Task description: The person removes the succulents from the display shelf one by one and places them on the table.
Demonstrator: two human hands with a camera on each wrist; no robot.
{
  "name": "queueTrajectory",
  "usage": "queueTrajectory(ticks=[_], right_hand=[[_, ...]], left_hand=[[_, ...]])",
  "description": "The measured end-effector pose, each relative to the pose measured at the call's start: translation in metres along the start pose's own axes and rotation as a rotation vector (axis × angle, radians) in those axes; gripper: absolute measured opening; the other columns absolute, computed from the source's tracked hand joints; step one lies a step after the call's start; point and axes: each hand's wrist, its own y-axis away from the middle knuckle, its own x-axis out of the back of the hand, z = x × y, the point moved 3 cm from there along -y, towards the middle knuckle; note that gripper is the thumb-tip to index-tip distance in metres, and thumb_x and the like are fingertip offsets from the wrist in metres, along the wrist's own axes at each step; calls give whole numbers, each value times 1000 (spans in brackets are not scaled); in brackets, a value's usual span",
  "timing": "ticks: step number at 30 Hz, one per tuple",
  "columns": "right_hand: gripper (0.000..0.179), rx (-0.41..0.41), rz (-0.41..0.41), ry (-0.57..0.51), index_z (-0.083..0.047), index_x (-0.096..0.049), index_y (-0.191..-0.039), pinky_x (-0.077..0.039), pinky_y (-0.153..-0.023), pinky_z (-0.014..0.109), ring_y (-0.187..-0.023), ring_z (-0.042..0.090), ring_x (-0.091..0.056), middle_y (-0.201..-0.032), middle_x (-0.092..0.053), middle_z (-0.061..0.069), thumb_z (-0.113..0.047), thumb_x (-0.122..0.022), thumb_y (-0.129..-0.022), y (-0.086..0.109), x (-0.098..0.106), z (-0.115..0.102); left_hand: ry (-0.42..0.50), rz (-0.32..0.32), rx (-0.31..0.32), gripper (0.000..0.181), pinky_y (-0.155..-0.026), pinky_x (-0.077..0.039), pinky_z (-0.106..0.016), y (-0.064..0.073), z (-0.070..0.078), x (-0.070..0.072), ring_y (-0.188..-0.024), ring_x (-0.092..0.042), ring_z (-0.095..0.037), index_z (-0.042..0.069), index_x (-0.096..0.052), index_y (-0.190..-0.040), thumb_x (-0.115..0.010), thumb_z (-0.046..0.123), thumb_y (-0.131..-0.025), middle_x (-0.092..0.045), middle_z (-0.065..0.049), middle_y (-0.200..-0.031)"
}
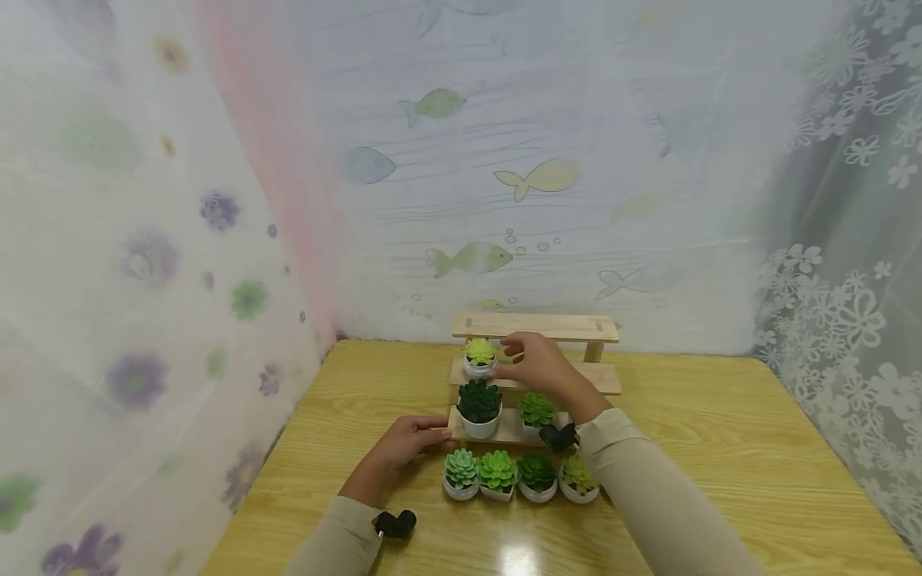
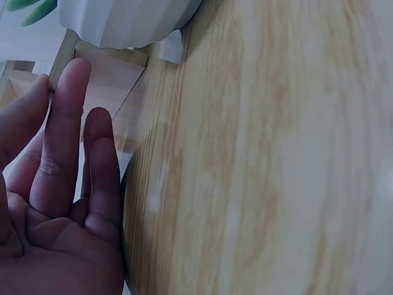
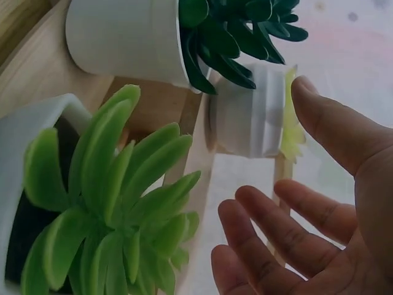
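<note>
My left hand (image 1: 412, 442) is at the left end of the bottom step of a wooden tiered plant stand (image 1: 507, 426), thumb and fingertips pinching the board's end. In the left wrist view that hand (image 2: 67, 184) shows the board's edge between thumb and forefinger. Up on the middle step, my right hand (image 1: 542, 365) is spread just right of a yellow-green succulent (image 1: 479, 352) in a white pot. Its fingers are apart with nothing between them in the right wrist view, the thumb (image 3: 331, 120) close to the yellow leaves. A dark green succulent (image 1: 479, 402) and a bright green one (image 1: 537, 410) stand on the bottom step.
In front of the stand, several potted succulents (image 1: 499, 472) form a row on the wood-grain table (image 1: 720, 448). The top step (image 1: 536, 326) rises behind my right hand. Printed curtains (image 1: 504, 160) hang behind and at both sides.
</note>
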Motion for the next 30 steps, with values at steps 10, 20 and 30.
queueTrajectory(ticks=[10, 20, 30], right_hand=[[72, 24, 9, 77, -11, -58, -147, -55, -100, 50, -125, 30, -64, -137, -66, 12, -43, -84, -88, -17, -14, -1], [56, 15, 34, 115, -9, -70, -129, -58, -94, 47, -115, 29, -68, -123, -72, 10, -43, -84, -87, -23, -23, -3], [61, 17, 55, 96, -11, -67, -136, -57, -97, 48, -121, 29, -66, -135, -67, 11, -42, -84, -87, -23, -24, -4]], left_hand=[[41, 11, 18, 45, -99, -58, -39, 1, -2, 1, -102, -76, -18, -1, -64, -138, -69, 24, -101, -80, -12, -106], [55, 14, 28, 47, -98, -58, -40, 1, -1, -2, -102, -76, -20, -3, -63, -139, -70, 24, -100, -79, -14, -106], [44, 20, 22, 47, -99, -58, -40, 0, 0, 0, -102, -77, -20, -3, -62, -139, -70, 24, -101, -79, -13, -107]])
